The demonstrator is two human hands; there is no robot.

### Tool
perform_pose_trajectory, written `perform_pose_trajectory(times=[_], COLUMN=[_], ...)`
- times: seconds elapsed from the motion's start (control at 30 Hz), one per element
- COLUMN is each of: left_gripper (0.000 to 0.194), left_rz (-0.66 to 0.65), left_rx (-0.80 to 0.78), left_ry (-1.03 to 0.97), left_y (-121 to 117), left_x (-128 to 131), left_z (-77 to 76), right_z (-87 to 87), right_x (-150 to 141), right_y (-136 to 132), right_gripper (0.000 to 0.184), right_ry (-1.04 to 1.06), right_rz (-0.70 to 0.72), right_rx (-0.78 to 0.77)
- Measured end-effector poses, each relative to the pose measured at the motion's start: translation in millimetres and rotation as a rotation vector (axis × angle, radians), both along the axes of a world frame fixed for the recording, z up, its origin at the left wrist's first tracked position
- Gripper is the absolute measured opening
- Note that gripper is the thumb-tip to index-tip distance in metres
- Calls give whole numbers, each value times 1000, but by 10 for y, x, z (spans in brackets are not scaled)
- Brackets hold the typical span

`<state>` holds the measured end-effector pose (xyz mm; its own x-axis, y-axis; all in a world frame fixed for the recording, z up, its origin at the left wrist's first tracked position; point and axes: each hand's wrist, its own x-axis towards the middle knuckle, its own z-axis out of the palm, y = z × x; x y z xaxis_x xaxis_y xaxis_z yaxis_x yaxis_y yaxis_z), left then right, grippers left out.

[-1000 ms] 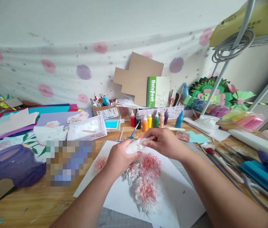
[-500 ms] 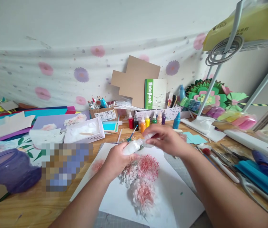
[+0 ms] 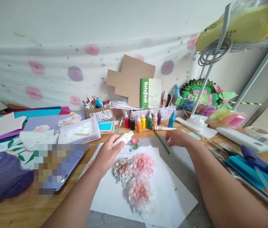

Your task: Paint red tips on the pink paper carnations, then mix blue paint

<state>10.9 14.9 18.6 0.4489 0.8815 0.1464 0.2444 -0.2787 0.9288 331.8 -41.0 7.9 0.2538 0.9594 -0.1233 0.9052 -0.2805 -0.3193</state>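
My left hand (image 3: 108, 152) is wrapped round a white bottle (image 3: 122, 139), which tilts with its neck end up to the right. Below it, three ruffled paper flowers lie on white paper (image 3: 169, 196): a grey-edged flower (image 3: 123, 169), a pink-edged flower (image 3: 143, 166) and a white flower with a pink centre (image 3: 140, 193). Just past the bottle's end are a pink paint dish (image 3: 135, 140) and a green paint dish (image 3: 135, 146). My right hand (image 3: 178, 138) is closed low over the grey mat, right of a green paintbrush (image 3: 162, 143); what its fingers hold is hidden.
Several colour bottles (image 3: 139, 124) stand in a row behind, before a green notebook (image 3: 151, 93). A white box (image 3: 92, 137) and a tablet (image 3: 70, 171) lie left. Tools and a blue glue gun (image 3: 255, 161) crowd the right, below a metal rack (image 3: 210, 76).
My right hand has left the bottle's end and moved right and down toward the mat. My left hand, with the bottle, has shifted left and slightly up. The view has turned a little right.
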Motion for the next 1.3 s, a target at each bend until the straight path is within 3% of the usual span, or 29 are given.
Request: perform_pose_trajectory(times=[0.07,0.17,0.3,0.37,0.47,0.53,0.63,0.77,1.0,1.3], left_gripper=[38,34,31,30,33,38,46,55,39,30], left_rz=[26,66,112,137,170,181,170,169,312,345], left_rx=[10,44,78,84,81,71,20,-66,-45,-30], left_ry=[5,10,6,-7,-61,-121,-203,-262,-285,-240], left_y=[17,33,43,51,64,64,47,44,101,125], left_x=[-7,-11,10,21,20,15,14,30,32,63], left_z=[-3,-15,-42,-52,-50,-35,-11,-13,-42,-99], right_z=[72,265,463,496,498,486,437,276,-1,23], right_x=[-86,-416,-1092,-1363,-1551,-1552,-1473,-1376,-1342,-1432], right_y=[-17,-55,-20,51,192,279,380,491,576,480], right_gripper=[30,29,46,39,17,11,17,19,22,26], right_ry=[-33,-46,-27,-35,-26,16,139,366,545,549], right_rz=[22,136,462,591,654,647,588,451,193,93], right_rx=[70,294,535,564,595,617,643,638,668,780])
